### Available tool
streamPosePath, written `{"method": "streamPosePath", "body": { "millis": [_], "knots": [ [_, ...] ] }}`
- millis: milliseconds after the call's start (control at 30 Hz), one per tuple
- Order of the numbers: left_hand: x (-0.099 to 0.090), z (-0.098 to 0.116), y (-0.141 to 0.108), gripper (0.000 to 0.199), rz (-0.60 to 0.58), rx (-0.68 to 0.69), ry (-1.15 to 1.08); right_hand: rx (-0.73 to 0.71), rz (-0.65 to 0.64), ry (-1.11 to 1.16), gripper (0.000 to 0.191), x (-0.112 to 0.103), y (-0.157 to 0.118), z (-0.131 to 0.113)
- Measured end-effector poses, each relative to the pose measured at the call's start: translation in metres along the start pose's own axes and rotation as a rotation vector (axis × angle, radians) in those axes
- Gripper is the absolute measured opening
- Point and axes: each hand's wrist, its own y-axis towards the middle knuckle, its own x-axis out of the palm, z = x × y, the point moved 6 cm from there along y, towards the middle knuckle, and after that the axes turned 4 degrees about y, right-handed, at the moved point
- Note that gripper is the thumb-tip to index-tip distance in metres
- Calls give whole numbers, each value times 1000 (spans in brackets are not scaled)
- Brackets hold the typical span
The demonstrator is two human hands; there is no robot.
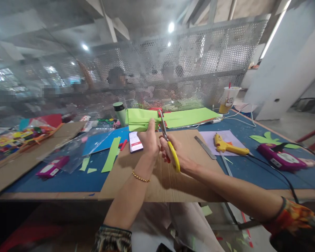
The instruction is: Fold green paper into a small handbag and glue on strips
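My left hand [148, 138] grips a folded sheet of light green paper [140, 115], its thumb pressed on top. In my right hand [174, 148] is a pair of scissors [176, 157] with yellow handles, their metal blades pointing up and away at the right end of the folded paper. Whether the blades are parted around the paper I cannot make out. Both hands are held above a brown cardboard sheet [136, 182]. Just left of my left hand lies a lit phone [135, 142].
A yellow glue gun [231, 146] rests on lilac paper at the right, beside a metal ruler [205, 147] and a purple box [280, 157]. Behind stand a drink cup [228, 99] and a green bottle [120, 113]. Green paper strips [111, 155] lie left. A perforated screen [173, 77] closes the back.
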Motion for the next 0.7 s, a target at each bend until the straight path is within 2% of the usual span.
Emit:
{"method": "streamPosePath", "body": {
  "millis": [167, 433, 700],
  "knots": [
    [1, -1, -4, 20, 17, -10, -26, 1, 0, 18, 53, 1, -3, -1],
    [1, 3, -7, 20, 27, -29, -8, -19, -38, 9, 51, 1, 1, 4],
    [-1, -5, -6, 20, 2, -29, 45, 33, 4, -4, 53, 0, -2, 3]
  ]
}}
